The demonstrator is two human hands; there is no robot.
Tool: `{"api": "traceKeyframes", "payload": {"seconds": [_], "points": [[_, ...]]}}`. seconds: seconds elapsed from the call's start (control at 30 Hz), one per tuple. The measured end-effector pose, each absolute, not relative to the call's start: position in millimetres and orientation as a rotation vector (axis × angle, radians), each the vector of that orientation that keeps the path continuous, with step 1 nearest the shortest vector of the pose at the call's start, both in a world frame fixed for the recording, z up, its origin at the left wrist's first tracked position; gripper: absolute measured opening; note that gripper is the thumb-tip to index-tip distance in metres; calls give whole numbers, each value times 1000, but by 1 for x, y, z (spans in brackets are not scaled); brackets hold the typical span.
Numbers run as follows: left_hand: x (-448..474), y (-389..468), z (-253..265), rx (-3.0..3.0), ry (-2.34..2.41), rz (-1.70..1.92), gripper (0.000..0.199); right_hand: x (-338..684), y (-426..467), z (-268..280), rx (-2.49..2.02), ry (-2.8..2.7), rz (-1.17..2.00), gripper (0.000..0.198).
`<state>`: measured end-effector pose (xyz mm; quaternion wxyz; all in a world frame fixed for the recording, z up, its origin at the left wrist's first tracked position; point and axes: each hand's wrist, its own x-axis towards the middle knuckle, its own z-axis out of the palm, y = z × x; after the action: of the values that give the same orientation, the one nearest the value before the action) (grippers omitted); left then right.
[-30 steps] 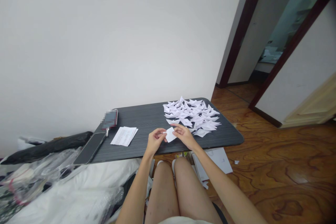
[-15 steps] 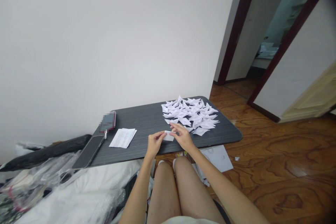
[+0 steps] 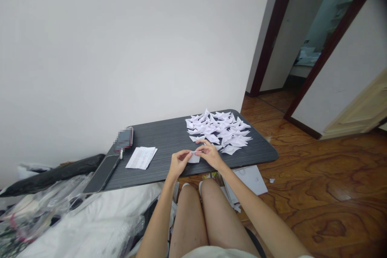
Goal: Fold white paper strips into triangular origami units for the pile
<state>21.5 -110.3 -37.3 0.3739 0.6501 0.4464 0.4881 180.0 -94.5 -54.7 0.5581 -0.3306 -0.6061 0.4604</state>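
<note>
On your left, a dark flat slab (image 3: 102, 174) lies at the edge of the counter (image 3: 169, 139), then a stack of paper sheets (image 3: 141, 157), with bare surface between it and your left hand (image 3: 179, 164). Its fingers and those of your right hand (image 3: 211, 156) pinch a small folded paper (image 3: 194, 158) near the front edge, its top running left to right, its long axis unclear with the upper corners covered. Farther right, crowded paper boats (image 3: 220, 130) partly hide one another, leaving a bare margin along the right edge.
</note>
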Motion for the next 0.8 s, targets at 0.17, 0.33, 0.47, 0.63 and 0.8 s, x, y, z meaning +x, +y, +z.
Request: {"api": "traceKeyframes", "payload": {"seconds": [0.17, 0.33, 0.47, 0.63, 0.8], "points": [[21, -110, -40, 1743, 1216, 1269, 25, 178, -95, -53, -782, -1456, 1151, 14], [24, -113, -44, 1703, 1307, 1244, 31, 169, -97, -58, -908, -1515, 1347, 24], [24, -111, -45, 1674, 1287, 1199, 29, 167, -98, -59, -944, -1469, 1309, 23], [22, -109, -47, 1628, 1172, 1129, 27, 168, -97, -58, -1042, -1463, 1174, 23], [23, -111, -49, 1619, 1277, 1216, 28, 165, -96, -61, -1109, -1456, 1075, 23]]}}
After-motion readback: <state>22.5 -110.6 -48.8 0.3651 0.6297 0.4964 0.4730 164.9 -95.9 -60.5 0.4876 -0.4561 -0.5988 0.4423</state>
